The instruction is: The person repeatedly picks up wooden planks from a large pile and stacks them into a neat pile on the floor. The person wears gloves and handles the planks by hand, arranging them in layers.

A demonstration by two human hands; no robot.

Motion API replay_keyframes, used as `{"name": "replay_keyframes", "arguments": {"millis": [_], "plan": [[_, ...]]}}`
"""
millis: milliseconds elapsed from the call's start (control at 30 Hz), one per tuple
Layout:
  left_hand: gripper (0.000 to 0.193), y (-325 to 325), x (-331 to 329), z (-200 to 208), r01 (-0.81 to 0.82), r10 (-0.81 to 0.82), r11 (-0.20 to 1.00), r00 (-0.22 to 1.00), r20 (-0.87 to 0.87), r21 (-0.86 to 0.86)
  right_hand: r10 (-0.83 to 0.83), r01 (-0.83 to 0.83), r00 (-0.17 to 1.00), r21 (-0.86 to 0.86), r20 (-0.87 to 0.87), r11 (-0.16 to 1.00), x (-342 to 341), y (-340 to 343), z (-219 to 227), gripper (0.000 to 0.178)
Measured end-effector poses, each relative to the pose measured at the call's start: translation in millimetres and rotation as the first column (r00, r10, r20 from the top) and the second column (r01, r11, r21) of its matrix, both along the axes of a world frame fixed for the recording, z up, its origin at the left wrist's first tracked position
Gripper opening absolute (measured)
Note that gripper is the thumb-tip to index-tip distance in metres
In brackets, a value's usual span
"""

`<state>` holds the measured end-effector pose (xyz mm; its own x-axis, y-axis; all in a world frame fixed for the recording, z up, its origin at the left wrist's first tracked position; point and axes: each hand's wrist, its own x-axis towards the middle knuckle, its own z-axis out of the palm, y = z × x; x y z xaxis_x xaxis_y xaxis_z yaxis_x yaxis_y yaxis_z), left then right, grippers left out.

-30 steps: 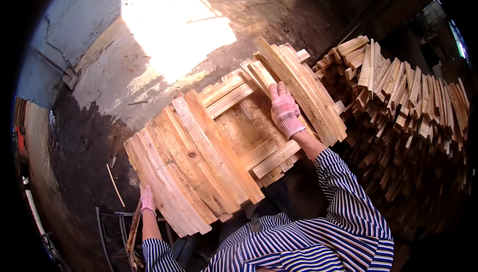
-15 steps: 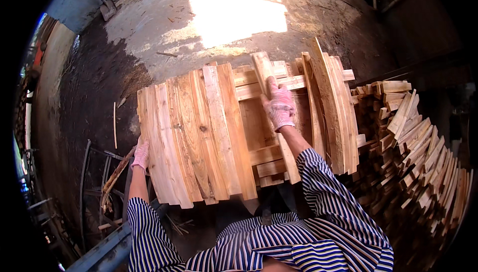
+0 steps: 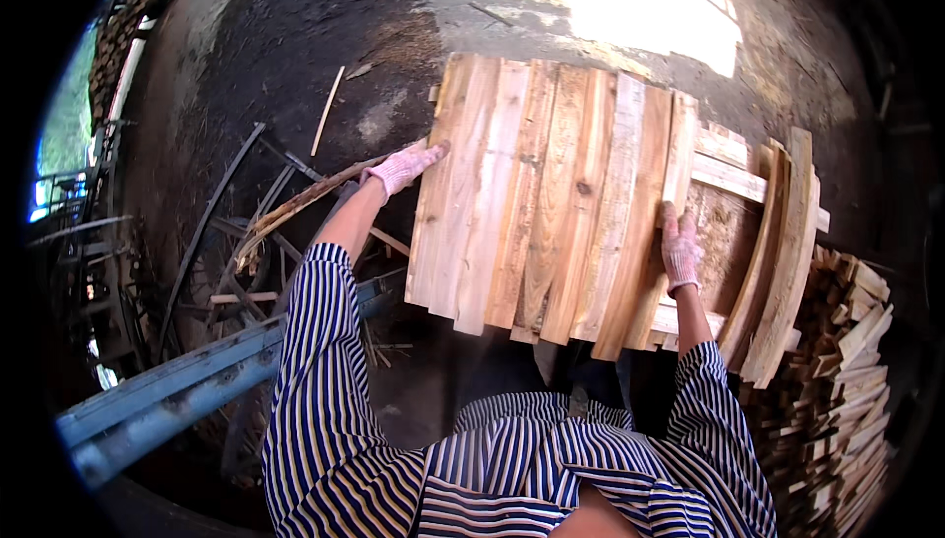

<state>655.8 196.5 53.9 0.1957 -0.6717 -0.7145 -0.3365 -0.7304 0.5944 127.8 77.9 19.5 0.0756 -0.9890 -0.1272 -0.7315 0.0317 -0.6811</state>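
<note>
1. While the shirt (image 3: 472, 484), woven with narrow dark and pale stripes, fills the view at 6 o'clock, both sleeves run up from it toward the wood.
2. The right hand (image 3: 682, 251), at 3 o'clock in a pinkish knitted glove, lies on the end slat (image 3: 678, 154); its fingers point to 12, and I cannot tell whether they grasp or only press.
3. The left hand (image 3: 402, 169), gloved alike, sits between 10 and 11 o'clock, stretched toward 2 with its fingertips at the row's left edge; any grip is likewise unclear.
4. The slats (image 3: 536, 193) spread from the centre toward 2 o'clock: flat, narrow, sawn wood, cream to honey, streaked with grain and dotted with knots, their lower ends ragged. Each slat's long axis runs from just past 12 to just past 6, while the row itself lies from 9 toward 3, dipping slightly rightward.
5. Beyond the end slat, at 3 o'clock, crosswise rails (image 3: 730, 178) border a gap over a rough brown board (image 3: 724, 228); bowed slats (image 3: 792, 253) stand past it.
6. A blue beam (image 3: 197, 390) slants at 8 o'clock; curved, dark rods (image 3: 203, 235) tangle at 9.
7. A pile (image 3: 837, 380) of split-looking pieces stands at 4.
8. The stained floor (image 3: 285, 6) catches bright light at 1.
</note>
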Motion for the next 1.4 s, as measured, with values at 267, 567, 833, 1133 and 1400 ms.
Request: {"name": "replay_keyframes", "arguments": {"millis": [267, 567, 833, 1133, 1400], "plan": [[0.082, 63.3, 55.5, -92.6, 0.236, -0.228, 0.942, 0.972, 0.06, -0.24, 0.007, -0.04, 0.99, 0.229, 0.142, 0.973, 1.4, 3.4, -18.7, 0.077], [0.056, 9.4, -1.6, -33.8, -0.321, 0.189, 0.923, 0.857, -0.479, -0.211, -0.03, -0.067, 0.942, 0.275, 0.336, 0.959, -32.3, 35.2, -79.2, 0.066], [0.07, -11.5, -11.3, -73.0, -0.476, 0.439, 0.873, 0.676, -0.592, 0.104, -0.304, 0.214, 0.909, 0.309, 0.283, 0.927, -19.5, 31.1, -54.5, 0.084], [0.106, 80.6, -22.4, -42.4, -0.493, 0.519, 0.85, 0.719, -0.463, 0.187, -0.359, 0.374, 0.925, 0.141, -0.124, 0.917, -75.5, 18.3, 38.4, 0.066], [0.11, 133.9, -45.9, -25.0, -0.504, 0.596, 0.801, 0.722, -0.351, 0.324, -0.365, 0.557, 0.753, 0.235, -0.547, 0.797, -60.6, 43.0, 10.7, 0.041]]}}
